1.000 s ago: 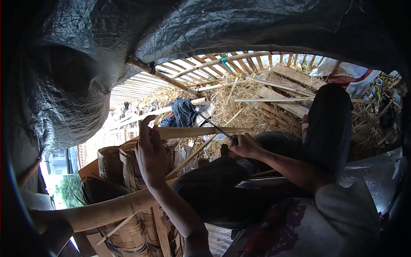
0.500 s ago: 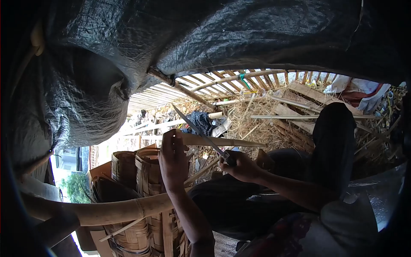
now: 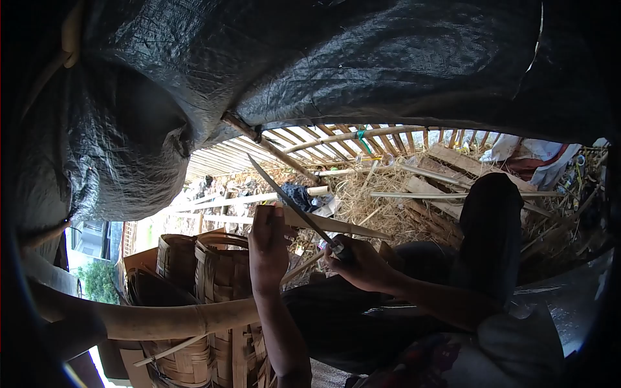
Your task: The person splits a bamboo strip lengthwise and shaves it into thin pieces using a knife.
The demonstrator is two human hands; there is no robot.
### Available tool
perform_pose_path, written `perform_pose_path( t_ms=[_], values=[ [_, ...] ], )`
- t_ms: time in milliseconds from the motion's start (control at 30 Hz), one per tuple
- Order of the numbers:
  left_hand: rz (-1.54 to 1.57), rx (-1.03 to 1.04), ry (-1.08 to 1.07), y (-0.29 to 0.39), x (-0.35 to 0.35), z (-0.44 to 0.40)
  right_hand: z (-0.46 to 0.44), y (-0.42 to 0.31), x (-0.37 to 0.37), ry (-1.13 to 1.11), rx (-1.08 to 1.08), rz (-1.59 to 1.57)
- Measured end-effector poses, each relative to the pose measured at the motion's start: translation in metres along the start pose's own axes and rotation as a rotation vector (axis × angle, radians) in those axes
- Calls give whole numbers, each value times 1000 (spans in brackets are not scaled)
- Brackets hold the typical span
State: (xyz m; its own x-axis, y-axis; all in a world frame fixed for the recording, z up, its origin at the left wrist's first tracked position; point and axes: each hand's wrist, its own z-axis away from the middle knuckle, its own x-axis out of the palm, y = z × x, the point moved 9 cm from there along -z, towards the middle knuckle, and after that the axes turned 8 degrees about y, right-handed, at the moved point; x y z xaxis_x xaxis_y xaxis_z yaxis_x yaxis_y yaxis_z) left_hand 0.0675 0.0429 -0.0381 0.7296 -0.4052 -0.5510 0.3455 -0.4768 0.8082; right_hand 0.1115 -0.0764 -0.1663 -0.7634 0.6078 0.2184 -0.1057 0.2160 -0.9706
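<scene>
Our right hand (image 3: 363, 264) grips the knife (image 3: 294, 204), which points between ten and eleven o'clock, while our left hand (image 3: 268, 257) looks closed round the strip (image 3: 343, 226), running toward three o'clock. We do well to steady the strip and keep the left hand clear of the edge.

2 hands (image 3: 268, 257) (image 3: 361, 262), 1 knife (image 3: 294, 204), 1 grn tie (image 3: 363, 140)

With the long grey steel knife (image 3: 297, 208) at centre, a pale tapered bamboo strip (image 3: 344, 227) lies behind it; round brown woven-bamboo baskets (image 3: 223, 262) stand at eight o'clock, a thick tan bamboo pole (image 3: 162, 321) crossing before them; dry yellow straw (image 3: 354, 205) lies at three, a brown slatted bamboo fence (image 3: 343, 138) at one.
</scene>
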Motion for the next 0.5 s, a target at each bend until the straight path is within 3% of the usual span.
perform_pose_path(
  t_ms=[367,500],
  values=[
    [205,-139,-171,5,23,7,-2,-34,-8,-22,24,-9],
    [260,-112,-78,4,15,8,-5,-29,-13,22,-5,93]
  ],
)
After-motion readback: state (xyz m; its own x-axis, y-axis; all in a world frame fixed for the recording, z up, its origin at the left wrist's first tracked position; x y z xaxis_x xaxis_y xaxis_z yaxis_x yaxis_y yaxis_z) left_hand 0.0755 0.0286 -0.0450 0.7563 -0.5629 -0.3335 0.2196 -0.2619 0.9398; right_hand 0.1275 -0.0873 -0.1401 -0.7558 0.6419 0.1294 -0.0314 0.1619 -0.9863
